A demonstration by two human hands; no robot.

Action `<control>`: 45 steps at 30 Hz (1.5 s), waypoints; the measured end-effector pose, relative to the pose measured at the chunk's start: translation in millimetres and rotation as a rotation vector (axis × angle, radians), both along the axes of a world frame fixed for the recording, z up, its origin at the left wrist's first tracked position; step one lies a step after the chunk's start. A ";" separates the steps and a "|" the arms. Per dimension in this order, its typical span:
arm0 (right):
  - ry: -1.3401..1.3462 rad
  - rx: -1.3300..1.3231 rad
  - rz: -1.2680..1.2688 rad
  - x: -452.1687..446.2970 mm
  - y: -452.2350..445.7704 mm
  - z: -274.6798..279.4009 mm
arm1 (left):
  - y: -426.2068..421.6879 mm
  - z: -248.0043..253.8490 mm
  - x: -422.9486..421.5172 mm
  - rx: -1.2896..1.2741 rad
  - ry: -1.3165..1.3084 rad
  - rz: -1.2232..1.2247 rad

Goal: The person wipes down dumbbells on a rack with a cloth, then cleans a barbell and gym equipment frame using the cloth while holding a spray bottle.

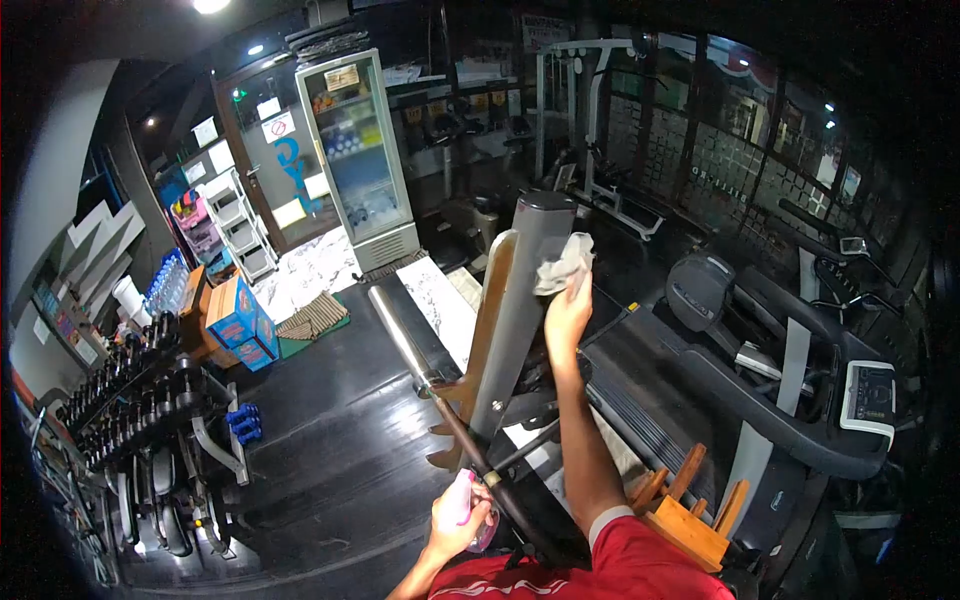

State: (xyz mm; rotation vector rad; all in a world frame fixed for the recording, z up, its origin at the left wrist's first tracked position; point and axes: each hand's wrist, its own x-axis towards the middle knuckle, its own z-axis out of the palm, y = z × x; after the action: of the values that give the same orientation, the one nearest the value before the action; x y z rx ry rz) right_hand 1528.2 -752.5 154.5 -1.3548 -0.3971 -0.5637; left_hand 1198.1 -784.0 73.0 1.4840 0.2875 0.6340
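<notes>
My right hand [568, 318] is closed on a crumpled white cloth [566, 266], which touches the upper right side of a tall grey metal post [528, 290]. Low in the view, my left hand [461, 517] is wrapped round a spray bottle [482, 530] with a pink and white head, just left of the dark bar. A brown notched plate [487, 315] runs along the post's left side. The silver-ended barbell [402, 340] slants past the post's lower part.
Dumbbell racks [150, 410] and blue-orange boxes [240, 322] stand at the left. Behind is a glass-door fridge [360, 160]. A treadmill [740, 385] fills the right side, with a wooden rack [690, 528] near my right arm.
</notes>
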 end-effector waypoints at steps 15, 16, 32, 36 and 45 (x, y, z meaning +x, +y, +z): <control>-0.679 -0.701 0.354 47.4 -19.8 167.8 | 4.6 -19.5 16.1 -0.034 0.006 -0.108; -0.623 -0.664 0.427 58.6 -19.4 168.3 | 3.5 -18.3 18.1 -0.037 0.005 -0.107; 0.398 -0.020 0.468 -71.3 -11.9 -236.9 | 3.4 -3.2 8.9 -0.114 -0.007 -0.037; 0.573 -0.065 0.487 -69.9 -17.4 -226.8 | 10.3 -5.4 9.8 -0.070 0.052 -0.033; -0.276 -0.110 0.215 -28.5 -27.8 65.5 | 11.2 -12.6 -5.4 -0.099 0.056 0.040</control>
State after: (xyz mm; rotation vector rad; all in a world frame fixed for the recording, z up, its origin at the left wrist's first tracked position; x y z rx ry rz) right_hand 1499.6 -780.3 220.0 -1.3216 -0.7988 -0.5569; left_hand 1192.6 -772.9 60.3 1.4051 0.3869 0.6024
